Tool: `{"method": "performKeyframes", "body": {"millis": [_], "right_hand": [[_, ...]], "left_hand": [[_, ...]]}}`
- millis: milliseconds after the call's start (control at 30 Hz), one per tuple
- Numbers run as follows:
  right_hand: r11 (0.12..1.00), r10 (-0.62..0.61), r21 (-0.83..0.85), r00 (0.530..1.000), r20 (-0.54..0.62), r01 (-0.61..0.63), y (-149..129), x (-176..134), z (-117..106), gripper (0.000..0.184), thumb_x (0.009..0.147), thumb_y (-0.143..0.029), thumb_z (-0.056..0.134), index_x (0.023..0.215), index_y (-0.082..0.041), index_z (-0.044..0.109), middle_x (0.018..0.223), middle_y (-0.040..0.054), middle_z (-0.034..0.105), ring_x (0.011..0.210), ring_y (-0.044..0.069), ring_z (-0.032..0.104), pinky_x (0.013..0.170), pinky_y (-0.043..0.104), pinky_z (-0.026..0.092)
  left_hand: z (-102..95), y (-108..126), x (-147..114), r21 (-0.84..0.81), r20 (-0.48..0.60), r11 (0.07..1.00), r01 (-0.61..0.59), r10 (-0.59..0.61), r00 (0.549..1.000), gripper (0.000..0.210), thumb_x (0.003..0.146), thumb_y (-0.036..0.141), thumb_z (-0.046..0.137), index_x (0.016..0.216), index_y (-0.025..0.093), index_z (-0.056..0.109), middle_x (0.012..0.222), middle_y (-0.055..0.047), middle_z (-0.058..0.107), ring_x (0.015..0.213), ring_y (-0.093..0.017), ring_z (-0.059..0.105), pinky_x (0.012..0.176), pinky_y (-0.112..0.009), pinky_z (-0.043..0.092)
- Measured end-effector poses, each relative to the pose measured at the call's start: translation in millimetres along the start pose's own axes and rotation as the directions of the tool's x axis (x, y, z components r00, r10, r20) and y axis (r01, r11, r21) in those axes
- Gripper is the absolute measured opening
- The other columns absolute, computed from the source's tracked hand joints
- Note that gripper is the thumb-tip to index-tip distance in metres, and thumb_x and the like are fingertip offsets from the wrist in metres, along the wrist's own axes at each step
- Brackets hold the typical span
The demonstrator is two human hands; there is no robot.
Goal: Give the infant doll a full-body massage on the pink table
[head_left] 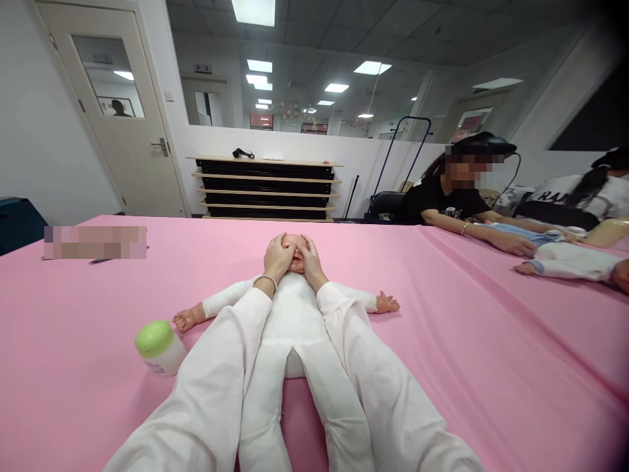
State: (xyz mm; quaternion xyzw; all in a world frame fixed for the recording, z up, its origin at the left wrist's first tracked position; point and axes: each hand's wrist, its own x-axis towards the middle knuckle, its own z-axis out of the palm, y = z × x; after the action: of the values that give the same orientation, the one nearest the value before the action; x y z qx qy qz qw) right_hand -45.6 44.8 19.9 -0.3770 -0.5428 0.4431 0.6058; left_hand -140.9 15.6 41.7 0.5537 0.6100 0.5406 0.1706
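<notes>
A baby doll with a white cloth body lies on its back, its head away from me and its arms stretched to both sides. My left hand, with a beaded bracelet at the wrist, cups the left side of the doll's head. On the opposite side, my right hand curves around the head. Both thumbs rest on the doll's face near the nose and eyes; the mouth shows between my hands. Beside the doll's hand on the left stands a white container with a green lid.
A pink cloth with folds on the right covers the table. A blurred patch hides something at the far left. At the right, a person handles another doll. Behind the table is a low shelf.
</notes>
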Motion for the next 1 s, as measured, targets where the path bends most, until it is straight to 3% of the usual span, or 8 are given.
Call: {"method": "performKeyframes", "body": {"millis": [267,467,600,767,1000], "right_hand": [[0.999,-0.038,-0.038,0.999,-0.033,0.037,5.4,6.1,3.3,0.041,0.077,-0.036,0.04,0.111,-0.018,0.054,0.125,0.0063,0.05,0.118,0.017,0.044,0.106,0.033,0.029],[0.997,-0.021,-0.076,0.998,-0.065,0.016,6.6,7.6,3.6,0.041,0.073,-0.024,0.034,0.108,-0.02,0.055,0.123,0.0037,0.052,0.118,0.015,0.044,0.106,0.032,0.03],[0.998,-0.025,-0.061,0.999,-0.042,0.022,7.4,7.6,2.3,0.037,0.075,-0.031,0.041,0.107,-0.021,0.055,0.123,0.0035,0.052,0.118,0.017,0.044,0.106,0.034,0.03],[0.989,-0.11,-0.097,0.994,0.0,0.109,8.5,6.5,0.6,0.046,0.069,-0.039,0.055,0.11,-0.018,0.053,0.124,0.0075,0.05,0.119,0.021,0.043,0.106,0.035,0.029],[0.987,-0.114,-0.117,0.993,-0.018,0.111,12.4,10.0,0.6,0.038,0.075,-0.037,0.046,0.108,-0.02,0.055,0.121,0.006,0.052,0.115,0.018,0.045,0.105,0.036,0.031]], "left_hand": [[1.2,-3.1,3.2,-0.014,-0.016,1.0,-0.004,0.004,1.0,0.041,0.084,0.031,0.041,0.12,0.015,0.053,0.126,-0.011,0.053,0.117,-0.022,0.047,0.099,-0.032,0.036],[1.4,-5.1,5.4,-0.035,-0.015,0.999,0.024,-0.024,1.0,0.041,0.085,0.02,0.033,0.12,0.014,0.053,0.127,-0.01,0.053,0.119,-0.02,0.046,0.101,-0.032,0.034],[0.1,-5.1,4.2,-0.009,-0.005,1.0,0.009,-0.009,1.0,0.04,0.084,0.028,0.041,0.12,0.016,0.052,0.127,-0.01,0.052,0.118,-0.021,0.046,0.101,-0.033,0.035],[-1.3,-4.9,2.3,0.024,-0.005,1.0,-0.02,0.02,1.0,0.043,0.079,0.032,0.051,0.119,0.017,0.052,0.125,-0.011,0.053,0.116,-0.023,0.048,0.098,-0.034,0.037],[1.1,-7.6,4.0,-0.031,-0.027,1.0,-0.006,0.005,1.0,0.04,0.082,0.031,0.046,0.119,0.016,0.053,0.125,-0.011,0.053,0.116,-0.022,0.048,0.099,-0.033,0.036]]}}
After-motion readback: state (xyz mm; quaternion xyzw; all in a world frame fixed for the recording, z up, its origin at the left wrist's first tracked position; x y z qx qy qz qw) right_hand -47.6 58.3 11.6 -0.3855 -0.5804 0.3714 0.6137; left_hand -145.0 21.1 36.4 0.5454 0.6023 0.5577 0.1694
